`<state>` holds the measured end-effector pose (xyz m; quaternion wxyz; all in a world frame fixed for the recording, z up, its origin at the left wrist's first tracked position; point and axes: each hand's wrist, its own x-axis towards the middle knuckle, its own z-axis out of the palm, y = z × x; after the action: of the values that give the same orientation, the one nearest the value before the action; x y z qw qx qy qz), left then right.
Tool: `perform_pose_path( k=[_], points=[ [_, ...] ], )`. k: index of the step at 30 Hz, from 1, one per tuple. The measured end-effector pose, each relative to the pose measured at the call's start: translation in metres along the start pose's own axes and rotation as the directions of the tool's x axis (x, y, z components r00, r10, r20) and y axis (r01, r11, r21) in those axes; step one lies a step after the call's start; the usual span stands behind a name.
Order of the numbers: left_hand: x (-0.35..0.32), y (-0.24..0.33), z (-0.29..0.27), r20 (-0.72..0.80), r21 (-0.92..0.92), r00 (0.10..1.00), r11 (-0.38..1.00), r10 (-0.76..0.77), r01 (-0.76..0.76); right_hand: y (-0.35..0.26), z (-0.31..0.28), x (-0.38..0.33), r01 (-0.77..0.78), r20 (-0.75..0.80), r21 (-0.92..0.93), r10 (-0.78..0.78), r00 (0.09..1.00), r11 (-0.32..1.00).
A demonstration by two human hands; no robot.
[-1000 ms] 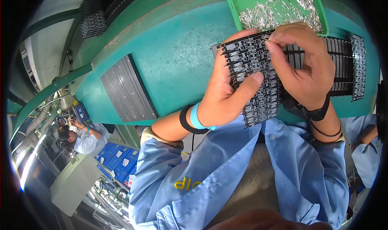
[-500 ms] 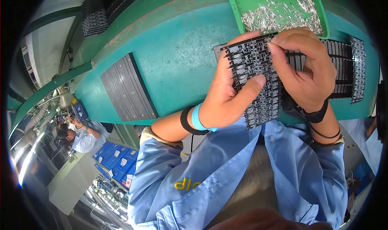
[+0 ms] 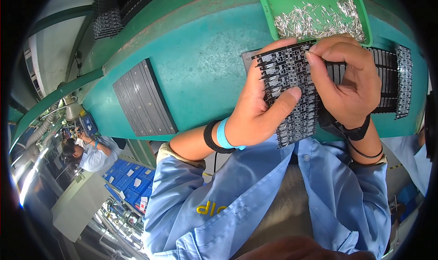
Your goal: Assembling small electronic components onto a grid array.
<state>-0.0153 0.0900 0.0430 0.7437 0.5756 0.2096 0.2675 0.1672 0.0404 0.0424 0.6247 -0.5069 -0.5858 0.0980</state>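
Observation:
My left hand (image 3: 260,111) is closed around a black panel (image 3: 299,116) lined with rows of small black and silver parts, its thumb lying across the panel's face. Thumb and forefinger of my right hand (image 3: 346,79) pinch together at the panel's upper right edge. Whatever sits between those fingertips is too small to make out. Just beyond both hands is a green tray (image 3: 267,13) holding a heap of small silver pins (image 3: 315,20). Partly hidden behind my right hand, a black slatted rack (image 3: 385,79) lies on the bench.
The green bench top (image 3: 200,54) bears a flat grey grooved block (image 3: 145,100) at left. More black panels (image 3: 107,18) are stacked at the far left. Blue bins (image 3: 127,182) stand beyond the bench, near another person (image 3: 93,155). A second person's pale blue clothing (image 3: 413,155) shows at right.
The view has shifted very slightly. My right fingertips stay pinched at the panel's upper edge, moved only a little; my left hand keeps its hold.

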Motion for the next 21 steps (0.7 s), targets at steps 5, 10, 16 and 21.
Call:
perform_pose_path(
  k=[5, 10, 16, 21],
  points=[
    [0.0004, 0.0000, 0.0012, 0.002, -0.011, 1.000, 1.000, 0.003, -0.003, 0.0003, -0.0007, 0.0003, 0.024, 0.005, -0.027, -0.024, 1.000, 0.999],
    [-0.0007, -0.0009, 0.0002, 0.005, 0.004, 1.000, 1.000, 0.012, -0.012, -0.0004, -0.0008, 0.0013, 0.040, 0.007, -0.050, -0.040, 0.999, 0.998],
    [-0.0003, -0.0017, -0.0004, -0.002, 0.007, 1.000, 1.000, 0.014, -0.014, 0.0012, 0.0007, 0.0021, 0.067, 0.005, -0.078, -0.067, 0.998, 0.995],
    [-0.0006, -0.0027, 0.0002, -0.008, 0.018, 1.000, 1.000, 0.018, -0.018, 0.0009, 0.0004, 0.0000, 0.052, -0.004, -0.086, -0.053, 0.999, 0.995]
  ],
)
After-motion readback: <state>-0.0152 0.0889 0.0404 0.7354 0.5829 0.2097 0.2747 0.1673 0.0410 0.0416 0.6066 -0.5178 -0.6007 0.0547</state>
